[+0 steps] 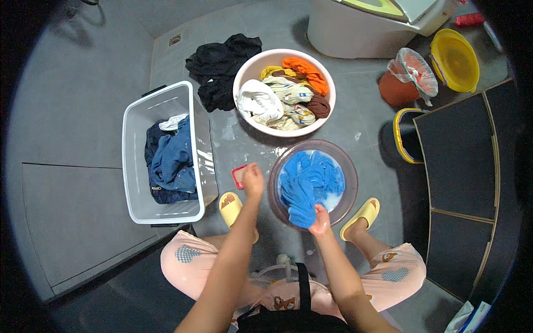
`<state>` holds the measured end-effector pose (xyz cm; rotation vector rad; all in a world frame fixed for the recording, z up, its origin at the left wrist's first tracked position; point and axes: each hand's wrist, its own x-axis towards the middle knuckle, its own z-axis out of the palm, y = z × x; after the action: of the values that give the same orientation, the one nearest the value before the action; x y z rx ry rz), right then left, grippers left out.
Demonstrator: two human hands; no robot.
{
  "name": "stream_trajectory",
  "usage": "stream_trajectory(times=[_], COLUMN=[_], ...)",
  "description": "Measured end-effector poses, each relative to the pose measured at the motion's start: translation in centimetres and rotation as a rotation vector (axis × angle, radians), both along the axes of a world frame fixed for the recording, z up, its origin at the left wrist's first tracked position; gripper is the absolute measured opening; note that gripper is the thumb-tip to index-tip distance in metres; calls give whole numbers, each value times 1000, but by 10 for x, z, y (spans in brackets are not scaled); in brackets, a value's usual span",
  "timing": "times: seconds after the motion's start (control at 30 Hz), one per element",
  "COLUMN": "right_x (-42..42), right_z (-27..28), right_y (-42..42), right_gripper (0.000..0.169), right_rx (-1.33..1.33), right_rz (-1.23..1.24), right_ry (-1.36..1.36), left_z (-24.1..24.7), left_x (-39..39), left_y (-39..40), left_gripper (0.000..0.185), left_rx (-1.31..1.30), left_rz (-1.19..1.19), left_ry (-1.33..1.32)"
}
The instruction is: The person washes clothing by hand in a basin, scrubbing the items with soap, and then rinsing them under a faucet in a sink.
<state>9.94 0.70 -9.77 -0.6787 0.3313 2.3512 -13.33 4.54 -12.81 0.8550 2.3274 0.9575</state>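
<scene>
A translucent round basin (355, 183) sits on the floor between my feet. Inside it, blue cloth (312, 175) lies bunched in whitish, sudsy water (333, 200). At the basin's near rim my right hand (320, 221) grips an end of this cloth, palm partly turned up. My left hand (253, 180) is left of the basin, beside a small red-rimmed dish (238, 182), possibly a soap dish. Its fingers are curled and slightly blurred, and whether they hold or touch anything is hidden.
A pale pink tub (240, 114) of mixed clothes stands beyond the basin. Black clothes (225, 62) lie on the floor beside it. To the left is a clear plastic bin (162, 218) with denim clothes (173, 162). A lined waste bin (399, 87) and dark cabinet (462, 162) stand right.
</scene>
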Motion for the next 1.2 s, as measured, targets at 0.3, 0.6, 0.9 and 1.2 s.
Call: stream_trajectory(times=[0.3, 0.6, 0.9, 1.2], right_x=[27, 36, 43, 43], right_z=[69, 55, 52, 64], right_y=[20, 0, -10, 7], right_gripper=[46, 52, 61, 47], right_rx=[184, 299, 486, 306], right_rz=[229, 233, 274, -211], right_ry=[-236, -669, -547, -744], left_z=[-107, -76, 62, 142], left_x=[-65, -58, 107, 167], left_y=[-37, -22, 3, -69], left_gripper=[47, 30, 43, 53], left_rx=[-326, -213, 29, 10], left_rz=[-422, -275, -333, -853], left_ry=[450, 315, -493, -497])
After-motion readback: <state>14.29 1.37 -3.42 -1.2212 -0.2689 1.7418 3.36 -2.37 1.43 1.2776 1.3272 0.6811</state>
